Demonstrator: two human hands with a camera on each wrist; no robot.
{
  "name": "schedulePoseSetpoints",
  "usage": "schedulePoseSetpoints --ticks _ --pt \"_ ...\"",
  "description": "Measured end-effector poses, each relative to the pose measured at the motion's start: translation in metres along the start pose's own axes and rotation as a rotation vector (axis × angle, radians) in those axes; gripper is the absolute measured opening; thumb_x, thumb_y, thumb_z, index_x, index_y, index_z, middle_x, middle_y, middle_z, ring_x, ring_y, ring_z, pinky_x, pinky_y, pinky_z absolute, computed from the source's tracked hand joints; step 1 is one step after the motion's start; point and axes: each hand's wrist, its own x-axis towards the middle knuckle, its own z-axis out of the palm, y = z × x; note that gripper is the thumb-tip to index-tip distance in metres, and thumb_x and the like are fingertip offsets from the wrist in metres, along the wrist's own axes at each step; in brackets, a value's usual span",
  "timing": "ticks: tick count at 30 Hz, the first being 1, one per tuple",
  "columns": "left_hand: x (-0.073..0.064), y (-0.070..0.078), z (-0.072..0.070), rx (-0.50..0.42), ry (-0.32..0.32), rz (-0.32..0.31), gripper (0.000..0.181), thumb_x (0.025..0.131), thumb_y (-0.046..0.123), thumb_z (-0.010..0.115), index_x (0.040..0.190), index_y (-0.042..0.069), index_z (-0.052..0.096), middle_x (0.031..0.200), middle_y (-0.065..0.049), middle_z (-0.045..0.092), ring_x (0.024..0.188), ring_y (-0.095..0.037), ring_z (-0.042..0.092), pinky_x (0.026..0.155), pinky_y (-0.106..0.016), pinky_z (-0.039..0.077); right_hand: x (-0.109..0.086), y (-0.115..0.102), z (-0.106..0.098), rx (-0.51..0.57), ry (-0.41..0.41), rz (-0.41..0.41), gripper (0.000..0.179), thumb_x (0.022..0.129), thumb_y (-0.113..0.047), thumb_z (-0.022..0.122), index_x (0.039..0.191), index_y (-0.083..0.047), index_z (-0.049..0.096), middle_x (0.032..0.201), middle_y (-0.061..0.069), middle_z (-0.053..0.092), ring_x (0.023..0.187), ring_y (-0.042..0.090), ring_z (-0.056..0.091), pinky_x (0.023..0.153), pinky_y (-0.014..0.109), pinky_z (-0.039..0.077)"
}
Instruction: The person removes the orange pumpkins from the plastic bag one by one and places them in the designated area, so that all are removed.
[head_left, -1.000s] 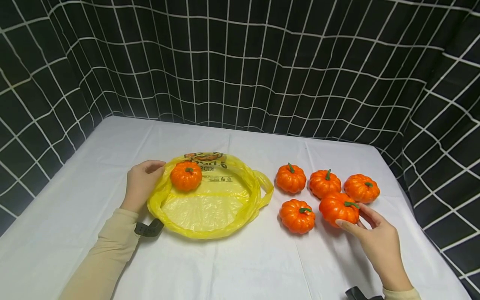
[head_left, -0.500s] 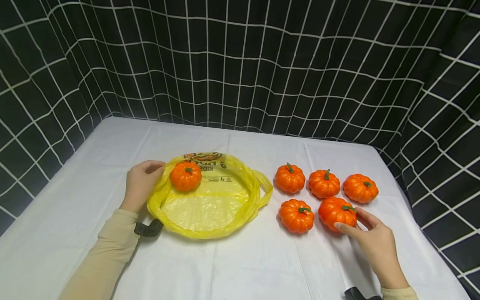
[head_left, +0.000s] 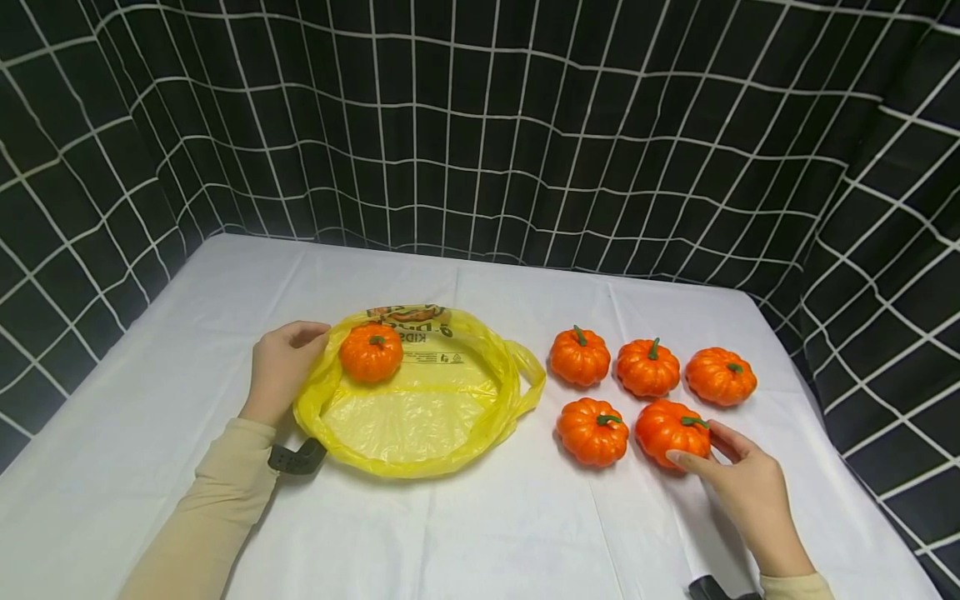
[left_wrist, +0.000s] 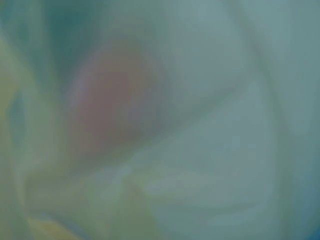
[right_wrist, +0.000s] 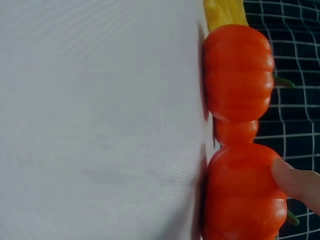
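Note:
A yellow plastic bag (head_left: 408, 471) lies with its mouth spread wide, and one orange toy pumpkin (head_left: 371, 352) sits inside at its left. My left hand (head_left: 283, 367) holds the bag's left rim; its fingertips are partly hidden by the plastic. The left wrist view is blurred, with a reddish shape (left_wrist: 112, 100) behind the film. At the right, my right hand (head_left: 746, 487) grips another orange pumpkin (head_left: 670, 429), thumb on the near side and fingers at its right. That pumpkin (right_wrist: 245, 195) appears to rest on the table in the right wrist view, where the thumb (right_wrist: 297, 185) touches it.
Several more pumpkins stand close by: one to the left (head_left: 592, 432), and a back row of a left pumpkin (head_left: 580, 358), a middle pumpkin (head_left: 648, 369) and a right pumpkin (head_left: 721, 377). A white cloth (head_left: 510, 533) covers the table. Black curtain (head_left: 480, 133) with white grid surrounds it.
My right hand has lowered the pumpkin slightly toward the near side, from above the table down to its surface. The left hand and the bag have stayed put.

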Motion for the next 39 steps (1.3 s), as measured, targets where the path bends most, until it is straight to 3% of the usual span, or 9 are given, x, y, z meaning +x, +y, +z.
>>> schedulePoseSetpoints --ticks 21,27,30,36,39 --pt "0.001 -0.002 0.001 -0.001 0.002 0.023 0.033 0.098 0.026 0.060 0.119 0.002 0.069 0.121 -0.021 0.070 0.118 -0.034 0.061 0.100 -0.043 0.050 0.001 -0.001 -0.003 -0.038 -0.070 -0.025 0.093 0.087 -0.033 0.076 0.154 0.004 0.024 0.155 0.028 0.031 0.150 0.044 0.019 0.120 0.057 0.021" --pt "0.000 -0.001 0.001 -0.002 0.001 0.025 0.032 0.098 0.024 0.059 0.119 0.002 0.069 0.121 -0.022 0.069 0.118 -0.035 0.061 0.100 -0.043 0.050 0.002 0.000 -0.003 -0.059 -0.109 -0.034 0.096 0.089 -0.034 0.074 0.156 0.003 0.017 0.160 0.029 0.019 0.151 0.045 0.013 0.121 0.057 0.020" --pt "0.000 -0.001 0.001 -0.001 -0.001 0.022 0.032 0.098 0.024 0.059 0.119 0.001 0.068 0.121 -0.022 0.069 0.118 -0.034 0.061 0.099 -0.043 0.051 0.003 -0.001 -0.003 -0.091 -0.114 -0.049 0.096 0.089 -0.033 0.073 0.156 0.003 0.015 0.160 0.030 0.016 0.149 0.047 0.019 0.120 0.056 0.025" --pt "0.000 0.001 0.000 0.001 -0.005 0.018 0.033 0.098 0.024 0.059 0.120 0.002 0.068 0.122 -0.022 0.069 0.118 -0.035 0.061 0.100 -0.043 0.051 -0.004 -0.013 -0.002 -0.103 -0.002 -0.161 0.091 0.087 -0.023 0.076 0.154 0.005 0.022 0.158 0.032 0.025 0.142 0.051 0.033 0.113 0.056 0.035" --pt "-0.001 0.001 0.000 0.000 -0.006 0.016 0.033 0.098 0.024 0.059 0.120 0.002 0.068 0.122 -0.022 0.069 0.119 -0.035 0.061 0.100 -0.044 0.050 -0.011 -0.028 0.002 -0.019 0.061 -0.211 0.087 0.086 -0.022 0.078 0.154 0.000 0.030 0.160 0.023 0.031 0.145 0.042 0.034 0.117 0.044 0.034"
